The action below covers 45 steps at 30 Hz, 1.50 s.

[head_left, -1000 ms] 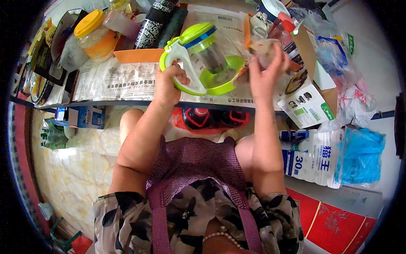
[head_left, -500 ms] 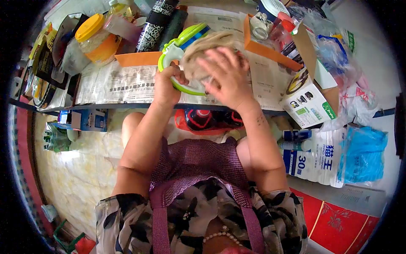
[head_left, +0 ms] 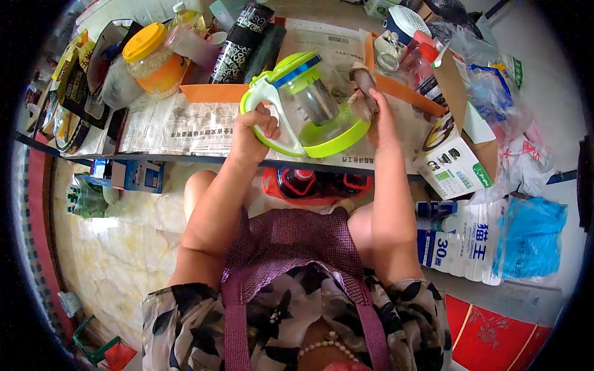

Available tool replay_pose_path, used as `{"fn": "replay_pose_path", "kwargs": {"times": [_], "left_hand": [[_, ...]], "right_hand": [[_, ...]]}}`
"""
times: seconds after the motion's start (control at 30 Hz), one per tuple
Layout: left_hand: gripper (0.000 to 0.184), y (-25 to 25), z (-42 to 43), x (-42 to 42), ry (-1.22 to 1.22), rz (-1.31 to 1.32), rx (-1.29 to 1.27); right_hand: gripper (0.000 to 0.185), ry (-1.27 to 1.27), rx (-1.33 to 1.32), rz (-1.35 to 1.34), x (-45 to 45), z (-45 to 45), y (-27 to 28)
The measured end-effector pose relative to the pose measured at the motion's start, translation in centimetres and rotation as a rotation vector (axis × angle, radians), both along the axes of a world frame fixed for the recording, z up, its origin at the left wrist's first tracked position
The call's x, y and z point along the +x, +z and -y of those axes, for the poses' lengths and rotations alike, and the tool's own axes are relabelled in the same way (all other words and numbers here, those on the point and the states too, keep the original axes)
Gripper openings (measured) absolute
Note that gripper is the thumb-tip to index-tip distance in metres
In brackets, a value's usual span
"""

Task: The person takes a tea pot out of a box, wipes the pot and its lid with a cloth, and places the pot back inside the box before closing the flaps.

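Green-trimmed clear jug (head_left: 317, 102) is tilted above newspaper (head_left: 176, 127) on the table, left hand (head_left: 257, 131) wrapped round its white handle (head_left: 272, 99), right hand (head_left: 382, 117) gripping brownish cloth (head_left: 362, 83) against its right side, printed carton (head_left: 455, 159) further right.

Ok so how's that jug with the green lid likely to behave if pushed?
The jug is probably stiff, looking smooth and evenly round. Laid sideways, its round green base could roll until the jutting handle catches. Being see-through, it may be fragile; glass or plastic, I can't tell.
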<state>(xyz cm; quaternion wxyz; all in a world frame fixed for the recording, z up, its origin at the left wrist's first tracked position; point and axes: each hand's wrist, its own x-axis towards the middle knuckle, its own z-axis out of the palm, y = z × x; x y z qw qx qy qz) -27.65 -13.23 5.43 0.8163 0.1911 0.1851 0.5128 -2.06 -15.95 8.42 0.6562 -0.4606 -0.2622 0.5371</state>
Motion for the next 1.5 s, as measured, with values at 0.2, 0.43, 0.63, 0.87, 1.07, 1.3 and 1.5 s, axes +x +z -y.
{"fn": "replay_pose_path", "kwargs": {"times": [0.2,0.43,0.63,0.87,1.07,1.3,1.5], "left_hand": [[0.006,-0.1,-0.3,0.0,-0.099,0.260,-0.032],[0.002,-0.6,0.3,1.3,-0.193,0.475,-0.124],[0.011,-0.5,0.6,2.3,-0.279,0.633,-0.280],[0.019,-0.7,-0.2,2.8,-0.308,0.757,-0.316],[0.009,0.2,0.0,2.8,-0.277,0.626,-0.204],[0.007,0.3,0.6,2.7,-0.103,0.296,-0.048],[0.022,2.0,1.6,2.7,0.079,-0.095,0.164]], "right_hand": [[0.039,-0.050,0.387,0.728,-0.3,1.1,-1.5],[0.041,-0.516,0.390,1.180,-2.6,2.1,-2.1],[0.043,-0.444,0.592,0.248,-5.0,4.4,-1.2],[0.037,-0.189,0.817,1.306,-7.1,7.6,-1.6],[0.039,-0.166,0.940,1.574,-6.4,7.5,-3.1],[0.048,-0.483,0.543,1.220,-2.4,5.8,-5.5],[0.043,-0.138,0.401,-0.450,1.5,3.0,-10.4]]}}
